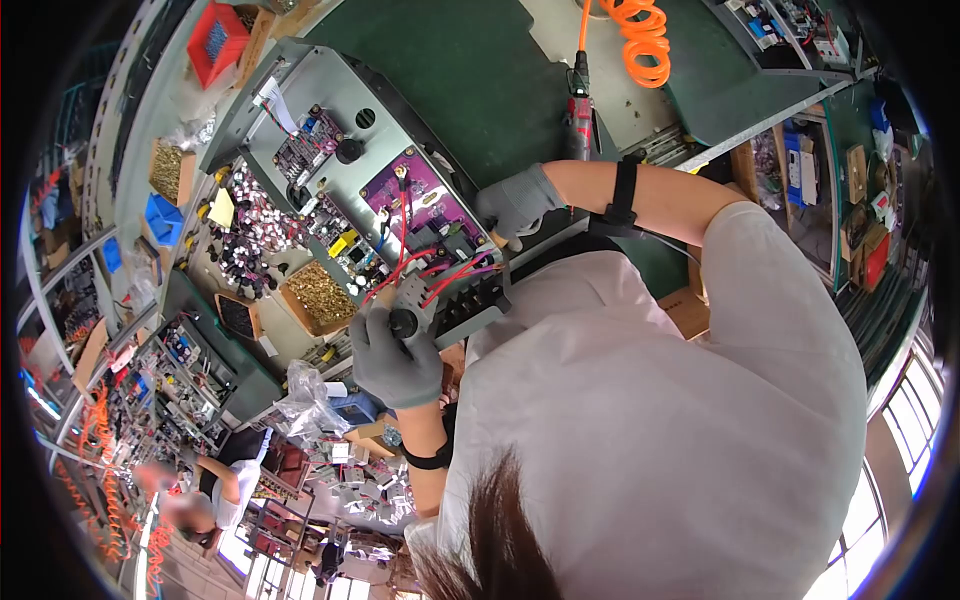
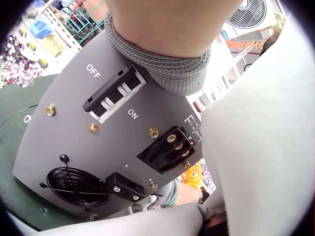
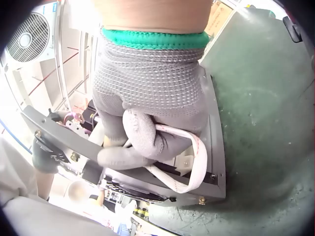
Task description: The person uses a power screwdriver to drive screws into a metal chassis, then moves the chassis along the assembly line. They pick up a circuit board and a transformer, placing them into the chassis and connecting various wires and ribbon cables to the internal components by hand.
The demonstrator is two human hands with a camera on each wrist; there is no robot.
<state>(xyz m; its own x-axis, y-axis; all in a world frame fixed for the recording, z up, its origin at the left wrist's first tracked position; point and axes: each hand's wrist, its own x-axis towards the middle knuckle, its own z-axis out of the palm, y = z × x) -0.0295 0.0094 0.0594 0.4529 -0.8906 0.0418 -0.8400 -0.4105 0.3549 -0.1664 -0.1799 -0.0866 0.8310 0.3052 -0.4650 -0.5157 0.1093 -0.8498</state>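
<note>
An open grey metal box (image 1: 375,135) holds purple circuit boards (image 1: 415,190) and red wires (image 1: 403,215). At its lower end my gloved left hand (image 1: 395,360) reaches in beside a black round part, fingertips pinching at a red wire. In the left wrist view its cuff (image 2: 170,73) lies over the grey panel (image 2: 74,125) with an OFF/ON switch (image 2: 115,93); the fingers are hidden behind the panel. My right hand (image 1: 520,205) is at the near side of the box. Seen from the right wrist, that hand (image 3: 147,93) has curled fingers gripping a looped white strap (image 3: 199,164).
A red power tool (image 1: 580,125) on an orange coiled hose (image 1: 640,40) lies beyond the right hand. Left of the box are a bin of brass parts (image 1: 318,298), white connectors (image 1: 265,205) and a red bin (image 1: 215,45). Another person (image 1: 215,500) is at lower left.
</note>
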